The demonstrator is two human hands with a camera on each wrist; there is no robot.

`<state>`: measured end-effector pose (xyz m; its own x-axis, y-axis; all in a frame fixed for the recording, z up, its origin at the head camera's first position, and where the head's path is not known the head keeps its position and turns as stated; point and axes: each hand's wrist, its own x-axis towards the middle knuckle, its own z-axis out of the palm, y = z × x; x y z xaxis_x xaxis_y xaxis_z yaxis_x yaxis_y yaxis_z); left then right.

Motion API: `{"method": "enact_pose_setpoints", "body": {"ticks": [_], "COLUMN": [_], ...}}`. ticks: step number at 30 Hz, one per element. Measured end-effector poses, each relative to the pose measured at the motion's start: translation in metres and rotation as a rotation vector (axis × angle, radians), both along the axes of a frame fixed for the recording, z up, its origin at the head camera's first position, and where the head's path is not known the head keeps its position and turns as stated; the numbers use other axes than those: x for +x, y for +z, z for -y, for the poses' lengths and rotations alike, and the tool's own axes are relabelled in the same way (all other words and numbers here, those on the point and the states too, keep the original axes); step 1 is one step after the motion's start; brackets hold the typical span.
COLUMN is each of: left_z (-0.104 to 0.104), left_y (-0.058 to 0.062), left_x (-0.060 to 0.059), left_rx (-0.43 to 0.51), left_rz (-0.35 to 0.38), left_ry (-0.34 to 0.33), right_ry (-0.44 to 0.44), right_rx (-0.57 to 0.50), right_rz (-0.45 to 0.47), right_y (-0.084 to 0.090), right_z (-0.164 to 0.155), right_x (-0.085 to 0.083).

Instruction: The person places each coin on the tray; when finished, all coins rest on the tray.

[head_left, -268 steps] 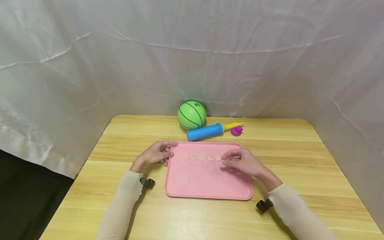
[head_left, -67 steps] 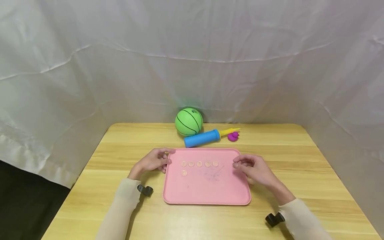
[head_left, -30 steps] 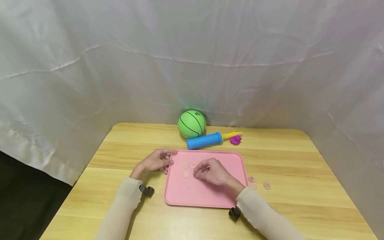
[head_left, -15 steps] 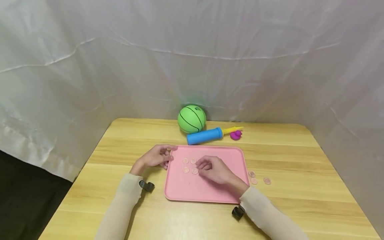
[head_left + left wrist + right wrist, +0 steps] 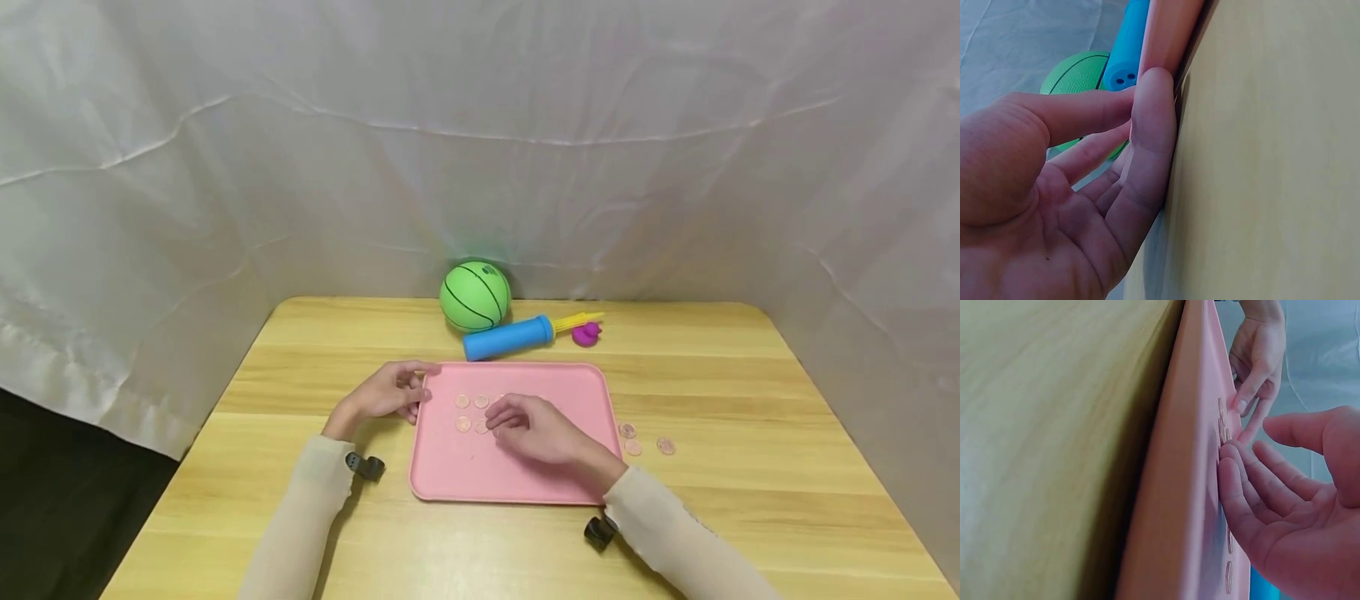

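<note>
A pink tray [image 5: 457, 477] lies on the table. My left hand [image 5: 384, 392] pinches its left rim between thumb and finger, as the left wrist view shows. On the tray are small copper-coloured coins [image 5: 462, 401] in a far row, part of it hidden behind my right hand. Two more form a nearer row, the right one a coin [image 5: 481, 426] at the fingertips of my right hand [image 5: 542, 429]. In the right wrist view that hand's fingers [image 5: 1232, 481] extend loosely toward the tray, with the thumb well apart from them and nothing held.
Three loose coins [image 5: 666, 447] lie on the wooden table [image 5: 750, 400] right of the tray. Behind it are a green ball [image 5: 475, 297], a blue hand pump [image 5: 508, 338] with a yellow end and a purple rubber duck [image 5: 586, 334]. Pale cloth [image 5: 480, 150] surrounds the table.
My right hand has moved left from the row's far end. A nearer row of two coins has appeared; its second coin was set down and let go. My left hand stays at the rim.
</note>
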<state>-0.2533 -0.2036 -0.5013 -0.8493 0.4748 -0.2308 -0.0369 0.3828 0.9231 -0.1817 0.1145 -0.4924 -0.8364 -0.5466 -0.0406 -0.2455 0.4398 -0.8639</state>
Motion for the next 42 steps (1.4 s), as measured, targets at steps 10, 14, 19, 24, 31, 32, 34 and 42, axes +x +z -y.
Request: {"method": "enact_pose_setpoints", "body": {"ticks": [10, 14, 19, 24, 31, 32, 34, 42], "left_z": [0.001, 0.0, 0.0, 0.0, -0.001, -0.001, -0.002, -0.002], "left_y": [-0.001, -0.001, 0.001, 0.001, 0.0, 0.0, 0.001, 0.001], "left_x": [0.0, 0.0, 0.002, 0.003, 0.001, 0.001, 0.001, 0.002], "left_rx": [-0.004, -0.002, -0.006, -0.015, -0.007, -0.01, -0.011, -0.022], "left_rz": [0.003, 0.01, 0.009, 0.009, 0.015, 0.013, 0.005, -0.006], "left_ry": [0.007, 0.012, 0.011, 0.014, 0.018, 0.019, 0.012, 0.01], "right_ry": [-0.027, -0.045, -0.102, -0.155, -0.193, -0.197, -0.22, -0.338], "right_rx": [0.002, -0.001, -0.024, -0.074, -0.063, -0.06, -0.052, 0.026], "right_rz": [0.051, 0.052, 0.065, 0.073, -0.079, -0.098, -0.119, -0.154], "right_y": [0.003, 0.005, 0.012, 0.014, 0.02, 0.022, 0.026, 0.032], "right_z": [0.001, -0.005, -0.019, -0.034, -0.064, -0.068, -0.079, -0.116], "right_x": [0.004, 0.005, 0.005, 0.003, 0.004, 0.004, 0.005, 0.003]}}
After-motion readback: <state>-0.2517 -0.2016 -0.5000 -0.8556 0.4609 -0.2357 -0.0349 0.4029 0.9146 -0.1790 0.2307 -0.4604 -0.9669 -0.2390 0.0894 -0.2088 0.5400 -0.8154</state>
